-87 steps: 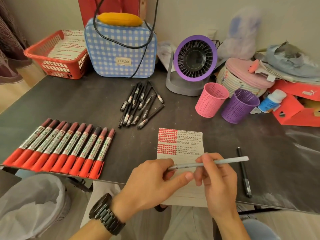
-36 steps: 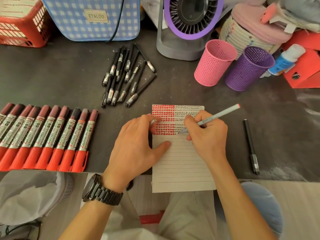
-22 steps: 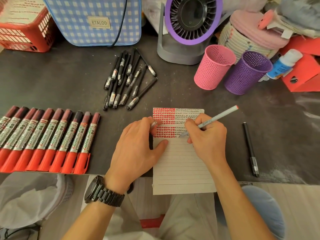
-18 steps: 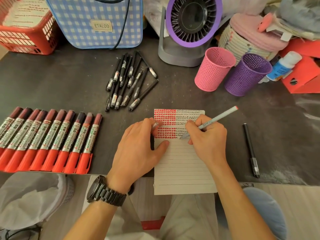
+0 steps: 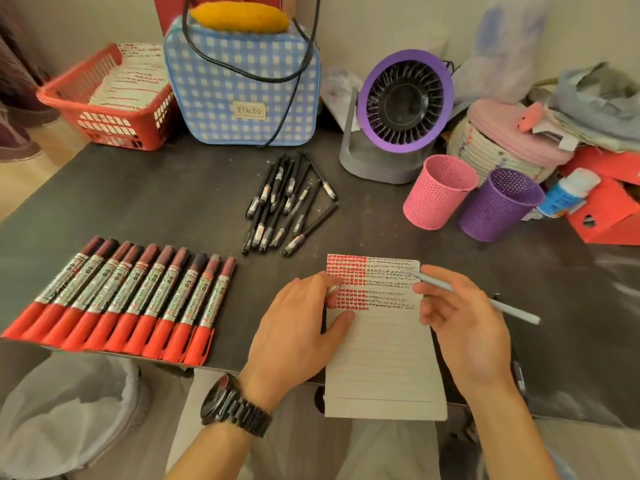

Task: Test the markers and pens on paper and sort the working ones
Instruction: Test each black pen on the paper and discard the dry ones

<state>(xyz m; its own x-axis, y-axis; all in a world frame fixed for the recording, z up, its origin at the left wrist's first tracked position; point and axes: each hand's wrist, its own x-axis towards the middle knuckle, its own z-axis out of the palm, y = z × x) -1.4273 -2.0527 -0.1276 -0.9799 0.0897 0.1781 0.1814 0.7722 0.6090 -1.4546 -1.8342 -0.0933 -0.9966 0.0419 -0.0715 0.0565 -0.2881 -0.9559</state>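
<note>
Dark table (image 5: 173,202) with red markers (image 5: 138,296), black pens (image 5: 284,209), lined paper (image 5: 381,358)

Blue checked bag (image 5: 242,81) (labelled ETALOO) between a red basket (image 5: 104,124) and a purple-rimmed desk fan (image 5: 405,98).

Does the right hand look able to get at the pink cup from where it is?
Probably yes: only bare table lies between the right hand and the pink cup, though that hand holds a pen.
</note>
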